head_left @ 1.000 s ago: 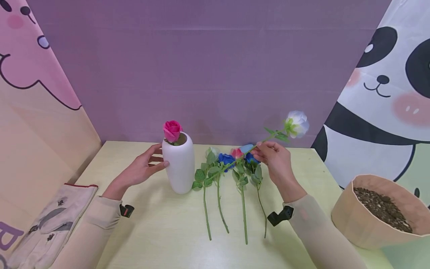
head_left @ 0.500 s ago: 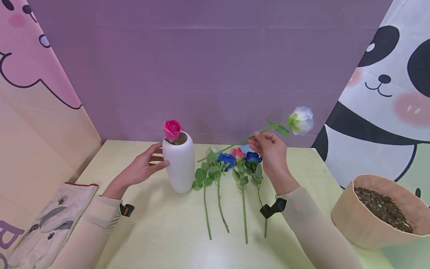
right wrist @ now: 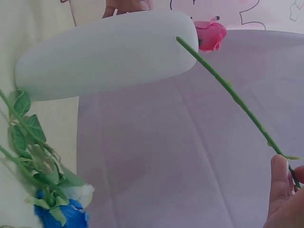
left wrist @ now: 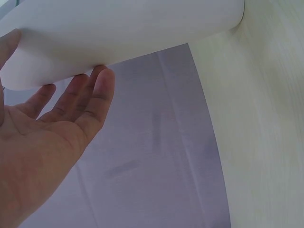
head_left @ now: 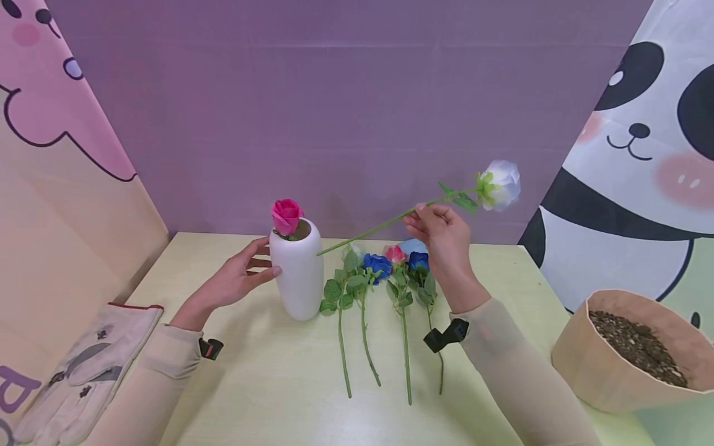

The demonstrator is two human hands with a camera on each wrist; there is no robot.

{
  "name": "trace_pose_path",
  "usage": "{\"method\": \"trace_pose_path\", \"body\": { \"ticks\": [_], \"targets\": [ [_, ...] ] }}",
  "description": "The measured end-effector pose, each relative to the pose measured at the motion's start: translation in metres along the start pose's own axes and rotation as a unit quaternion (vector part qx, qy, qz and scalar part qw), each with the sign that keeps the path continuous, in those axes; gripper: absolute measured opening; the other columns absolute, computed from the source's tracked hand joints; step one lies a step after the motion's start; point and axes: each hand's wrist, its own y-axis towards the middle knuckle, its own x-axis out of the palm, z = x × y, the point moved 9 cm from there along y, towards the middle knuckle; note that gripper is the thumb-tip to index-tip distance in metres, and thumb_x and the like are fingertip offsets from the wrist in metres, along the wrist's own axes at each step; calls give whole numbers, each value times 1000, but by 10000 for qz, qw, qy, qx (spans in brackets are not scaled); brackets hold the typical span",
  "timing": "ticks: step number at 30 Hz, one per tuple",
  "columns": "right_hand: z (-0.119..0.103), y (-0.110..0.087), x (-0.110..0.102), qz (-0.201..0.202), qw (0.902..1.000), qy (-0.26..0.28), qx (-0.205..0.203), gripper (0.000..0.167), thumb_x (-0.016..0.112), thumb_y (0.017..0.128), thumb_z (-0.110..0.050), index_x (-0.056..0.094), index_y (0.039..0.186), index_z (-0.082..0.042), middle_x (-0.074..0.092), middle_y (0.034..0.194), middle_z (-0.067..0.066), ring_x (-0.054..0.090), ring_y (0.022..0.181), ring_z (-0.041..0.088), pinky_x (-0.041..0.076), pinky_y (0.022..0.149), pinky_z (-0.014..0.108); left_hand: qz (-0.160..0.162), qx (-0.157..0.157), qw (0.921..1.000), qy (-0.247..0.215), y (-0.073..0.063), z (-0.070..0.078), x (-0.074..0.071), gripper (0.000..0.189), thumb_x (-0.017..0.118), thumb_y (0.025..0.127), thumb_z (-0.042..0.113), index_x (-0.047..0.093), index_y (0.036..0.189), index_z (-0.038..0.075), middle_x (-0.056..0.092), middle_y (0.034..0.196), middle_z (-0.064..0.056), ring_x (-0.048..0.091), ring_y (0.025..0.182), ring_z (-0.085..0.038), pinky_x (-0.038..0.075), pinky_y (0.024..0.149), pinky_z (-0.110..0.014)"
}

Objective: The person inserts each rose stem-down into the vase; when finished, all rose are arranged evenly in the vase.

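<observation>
My left hand (head_left: pixel 234 279) holds the side of a white vase (head_left: pixel 300 282), thumb in front and fingers behind; in the left wrist view its fingertips (left wrist: pixel 103 85) meet the vase wall. A pink rose (head_left: pixel 286 217) stands in the vase's mouth. With thumb and fingers, my right hand (head_left: pixel 446 251) pinches the stem of a white flower (head_left: pixel 502 184) up in the air. The bloom points right, and the bare stem end (right wrist: pixel 178 40) slopes down left, overlapping the vase below its rim in the right wrist view.
Several flowers lie between the hands, among them a blue rose (head_left: pixel 377 266), another blue rose (head_left: pixel 418 261) and a pink-red one (head_left: pixel 394 254). A pot of soil (head_left: pixel 574 359) stands at right; gloves (head_left: pixel 95 365) lie at left. A purple backdrop (head_left: pixel 357 124) rises behind the table.
My right hand has lifted the white flower and moved it left, bringing the stem end from above the lying flowers to the vase. My left hand and the vase have stayed put.
</observation>
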Motion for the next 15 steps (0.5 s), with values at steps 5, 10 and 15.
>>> {"method": "trace_pose_path", "body": {
  "ticks": [5, 10, 15],
  "targets": [
    [-6, 1, 8, -65, 9999, 20, -100, 25, 72, 92, -18, 58, 105, -2, 72, 90, 5, 75, 81, 14, 61, 80, 24, 2, -21, 10000, 14, 0, 0, 0, 79, 65, 95, 44, 23, 158, 20, 45, 149, -13, 54, 133, -38, 46, 110, -56],
    [-11, 0, 14, -43, 9998, 91, -178, 25, 72, 92, -19, 57, 106, -3, 72, 90, 5, 75, 81, 14, 61, 81, 25, -4, 9, 10000, 66, -1, 0, 0, 78, 64, 96, 43, 23, 158, 19, 45, 149, -15, 54, 133, -39, 46, 110, -56],
    [-14, -1, 19, -34, 9993, 279, -262, 24, 71, 93, -16, 56, 105, -3, 72, 90, 5, 75, 80, 15, 61, 80, 25, -20, 61, 9999, 84, -1, 1, -1, 77, 64, 97, 41, 23, 158, 17, 45, 149, -16, 53, 133, -40, 46, 110, -56]
  ]
}}
